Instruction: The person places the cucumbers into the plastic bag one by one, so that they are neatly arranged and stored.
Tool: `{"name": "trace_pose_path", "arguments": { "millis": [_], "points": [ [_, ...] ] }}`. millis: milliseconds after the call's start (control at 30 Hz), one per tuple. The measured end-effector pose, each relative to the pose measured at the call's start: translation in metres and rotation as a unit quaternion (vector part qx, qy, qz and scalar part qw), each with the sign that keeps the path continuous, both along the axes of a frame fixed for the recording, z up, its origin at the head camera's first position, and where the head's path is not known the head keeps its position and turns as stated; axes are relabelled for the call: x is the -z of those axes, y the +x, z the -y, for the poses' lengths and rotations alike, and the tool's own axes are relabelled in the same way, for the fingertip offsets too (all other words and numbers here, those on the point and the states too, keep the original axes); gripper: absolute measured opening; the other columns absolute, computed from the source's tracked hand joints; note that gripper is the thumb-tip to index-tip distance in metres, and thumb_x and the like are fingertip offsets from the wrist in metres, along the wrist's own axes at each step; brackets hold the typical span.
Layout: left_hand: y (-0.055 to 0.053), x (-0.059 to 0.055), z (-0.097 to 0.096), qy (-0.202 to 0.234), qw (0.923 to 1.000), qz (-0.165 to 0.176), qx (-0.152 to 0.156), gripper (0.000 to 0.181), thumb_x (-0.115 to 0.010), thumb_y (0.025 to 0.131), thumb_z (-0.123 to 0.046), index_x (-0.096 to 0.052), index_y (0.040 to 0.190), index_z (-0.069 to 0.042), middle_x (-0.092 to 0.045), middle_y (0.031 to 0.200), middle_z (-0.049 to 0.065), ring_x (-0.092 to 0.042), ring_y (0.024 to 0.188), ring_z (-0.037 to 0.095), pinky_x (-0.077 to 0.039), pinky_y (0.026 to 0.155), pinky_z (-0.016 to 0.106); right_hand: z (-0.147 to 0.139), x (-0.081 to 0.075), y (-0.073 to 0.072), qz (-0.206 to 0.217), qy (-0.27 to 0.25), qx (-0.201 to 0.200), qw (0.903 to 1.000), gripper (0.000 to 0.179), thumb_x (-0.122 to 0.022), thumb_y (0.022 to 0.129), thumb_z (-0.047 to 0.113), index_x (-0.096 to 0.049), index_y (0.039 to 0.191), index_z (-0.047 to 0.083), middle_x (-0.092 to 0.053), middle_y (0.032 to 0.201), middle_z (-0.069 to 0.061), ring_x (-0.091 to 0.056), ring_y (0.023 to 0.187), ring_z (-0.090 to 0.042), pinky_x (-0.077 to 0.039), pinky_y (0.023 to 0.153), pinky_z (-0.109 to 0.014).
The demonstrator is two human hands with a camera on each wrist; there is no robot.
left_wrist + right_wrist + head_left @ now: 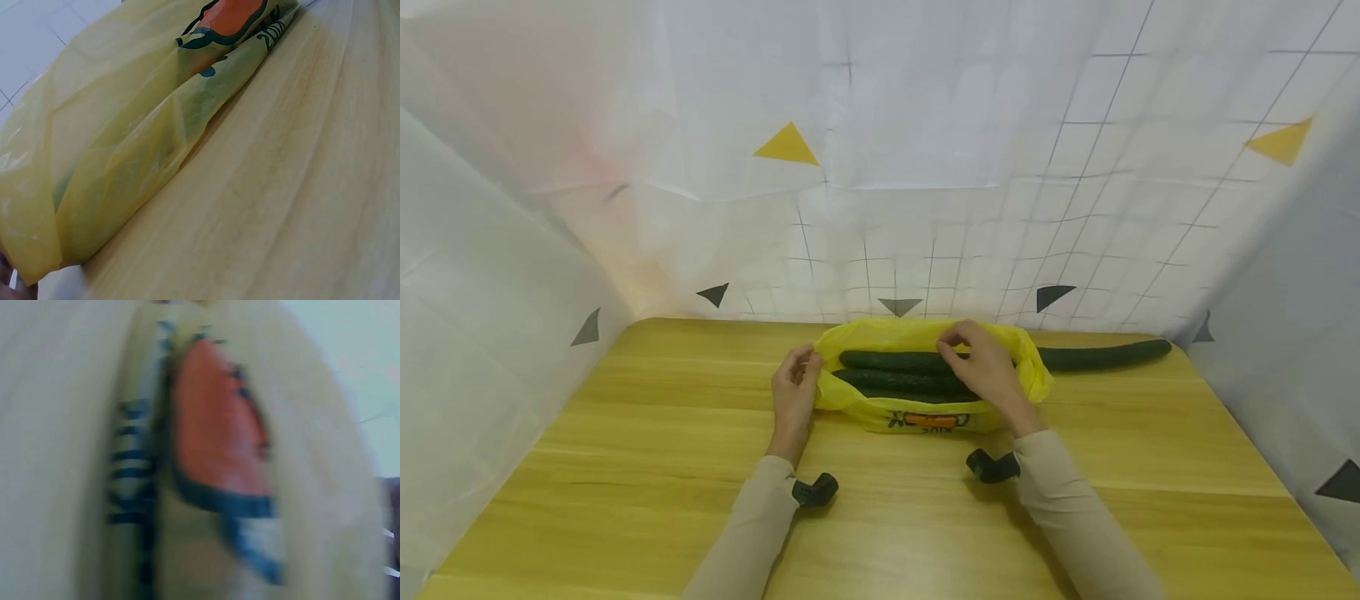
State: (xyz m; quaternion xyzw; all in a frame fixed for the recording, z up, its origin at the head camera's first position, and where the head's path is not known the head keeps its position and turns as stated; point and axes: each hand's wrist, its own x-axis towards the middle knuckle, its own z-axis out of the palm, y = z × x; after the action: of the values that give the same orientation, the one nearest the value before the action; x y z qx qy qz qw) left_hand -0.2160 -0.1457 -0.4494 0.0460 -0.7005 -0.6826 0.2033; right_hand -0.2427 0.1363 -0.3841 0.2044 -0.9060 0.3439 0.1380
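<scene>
A yellow plastic bag [880, 414] lies on the table with its mouth open towards me. Inside it, dark green cucumbers [887, 362] lie side by side, pointing left and right. My left hand [793, 390] pinches the bag's left edge between thumb and fingers; in the left wrist view, fingertips [15, 292] show at the bag's corner. Over the right part of the opening is my right hand [988, 367], its fingers bent loosely above the cucumbers with nothing visible in them. The bag's orange print [215, 425] is blurred in the right wrist view.
Another long cucumber [1105, 356] lies on the wooden table [880, 533], sticking out to the right past the bag. White sheeting [910, 167] with grid lines and triangles hangs behind and at the sides. Black devices [816, 490] are worn on both wrists.
</scene>
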Motion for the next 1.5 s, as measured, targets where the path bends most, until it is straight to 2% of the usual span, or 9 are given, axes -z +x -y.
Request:
{"name": "trace_pose_path", "arguments": {
  "millis": [67, 167, 400, 633, 733, 833, 967, 1100, 1500],
  "points": [
    [0.004, -0.007, -0.001, 0.003, 1.0000, 0.003, 0.006, 0.032, -0.060, 0.093, -0.030, -0.063, 0.116, -0.009, -0.062, 0.103, 0.006, -0.055, 0.082, 0.007, -0.044, 0.064, 0.018, -0.005, -0.007, 0.000, -0.020, -0.020, -0.001, 0.9996, 0.012, -0.061, 0.093, 0.022, -0.063, 0.098, 0.011, -0.064, 0.097, -0.006, -0.061, 0.090, -0.023, -0.050, 0.088, -0.044],
    [0.004, -0.008, 0.000, 0.006, 0.9999, 0.005, 0.011, 0.032, -0.060, 0.093, -0.029, -0.063, 0.117, -0.009, -0.062, 0.105, 0.007, -0.055, 0.083, 0.007, -0.044, 0.067, 0.017, -0.014, -0.016, 0.001, -0.045, -0.047, 0.002, 0.9979, 0.010, -0.061, 0.092, 0.019, -0.063, 0.096, 0.009, -0.064, 0.094, -0.007, -0.061, 0.087, -0.023, -0.050, 0.088, -0.044],
    [0.000, 0.000, 0.002, 0.008, 1.0000, 0.001, 0.003, 0.034, -0.061, 0.091, -0.034, -0.063, 0.116, -0.011, -0.060, 0.100, -0.002, -0.054, 0.083, 0.010, -0.044, 0.067, 0.017, -0.039, -0.032, 0.006, -0.050, -0.089, 0.032, 0.9943, 0.011, -0.060, 0.091, 0.018, -0.062, 0.095, 0.008, -0.063, 0.094, -0.008, -0.060, 0.088, -0.022, -0.050, 0.087, -0.045],
    [0.009, -0.016, 0.003, 0.016, 0.9992, 0.030, 0.020, 0.031, -0.060, 0.093, -0.026, -0.062, 0.119, -0.009, -0.059, 0.101, -0.002, -0.054, 0.083, 0.009, -0.044, 0.066, 0.018, -0.052, -0.035, 0.006, -0.048, -0.113, 0.050, 0.9913, 0.012, -0.060, 0.091, 0.018, -0.061, 0.095, 0.006, -0.063, 0.093, -0.009, -0.060, 0.089, -0.023, -0.051, 0.085, -0.046],
    [0.015, -0.025, 0.001, 0.005, 0.9991, 0.034, 0.022, 0.031, -0.058, 0.095, -0.022, -0.061, 0.120, -0.005, -0.059, 0.100, -0.003, -0.054, 0.083, 0.007, -0.044, 0.067, 0.018, -0.056, -0.035, 0.005, -0.050, -0.112, 0.058, 0.9908, 0.013, -0.060, 0.092, 0.018, -0.061, 0.096, 0.006, -0.064, 0.094, -0.009, -0.061, 0.089, -0.022, -0.052, 0.083, -0.041],
    [0.017, -0.028, -0.001, 0.001, 0.9992, 0.034, 0.022, 0.031, -0.058, 0.095, -0.022, -0.060, 0.120, -0.004, -0.059, 0.100, -0.004, -0.053, 0.082, 0.006, -0.044, 0.067, 0.018, -0.061, -0.035, 0.003, -0.053, -0.108, 0.071, 0.9902, 0.013, -0.059, 0.092, 0.018, -0.060, 0.099, 0.007, -0.064, 0.095, -0.007, -0.060, 0.090, -0.017, -0.051, 0.081, -0.025],
    [0.009, -0.016, 0.001, 0.011, 0.9993, 0.029, 0.019, 0.031, -0.059, 0.094, -0.025, -0.062, 0.119, -0.008, -0.059, 0.101, -0.003, -0.054, 0.083, 0.008, -0.044, 0.066, 0.018, -0.071, -0.034, 0.001, -0.051, -0.108, 0.084, 0.9892, 0.013, -0.059, 0.092, 0.016, -0.058, 0.101, 0.007, -0.064, 0.097, -0.007, -0.058, 0.089, -0.008, -0.044, 0.076, -0.009],
    [0.000, -0.002, 0.001, 0.005, 0.9997, 0.023, 0.010, 0.032, -0.060, 0.093, -0.031, -0.063, 0.118, -0.012, -0.061, 0.104, 0.001, -0.055, 0.085, 0.009, -0.045, 0.069, 0.017, -0.080, -0.034, 0.001, -0.041, -0.112, 0.095, 0.9883, 0.015, -0.058, 0.092, 0.016, -0.058, 0.101, 0.005, -0.064, 0.098, -0.009, -0.054, 0.087, 0.001, -0.042, 0.075, -0.005],
    [0.000, 0.001, 0.000, 0.002, 1.0000, 0.005, 0.000, 0.032, -0.060, 0.092, -0.034, -0.063, 0.116, -0.012, -0.061, 0.102, -0.001, -0.055, 0.084, 0.010, -0.045, 0.068, 0.017, -0.103, -0.023, -0.007, -0.017, -0.106, 0.129, 0.9858, 0.020, -0.057, 0.093, 0.021, -0.058, 0.104, 0.004, -0.063, 0.101, -0.011, -0.051, 0.088, 0.005, -0.040, 0.074, -0.004]
  ]
}}
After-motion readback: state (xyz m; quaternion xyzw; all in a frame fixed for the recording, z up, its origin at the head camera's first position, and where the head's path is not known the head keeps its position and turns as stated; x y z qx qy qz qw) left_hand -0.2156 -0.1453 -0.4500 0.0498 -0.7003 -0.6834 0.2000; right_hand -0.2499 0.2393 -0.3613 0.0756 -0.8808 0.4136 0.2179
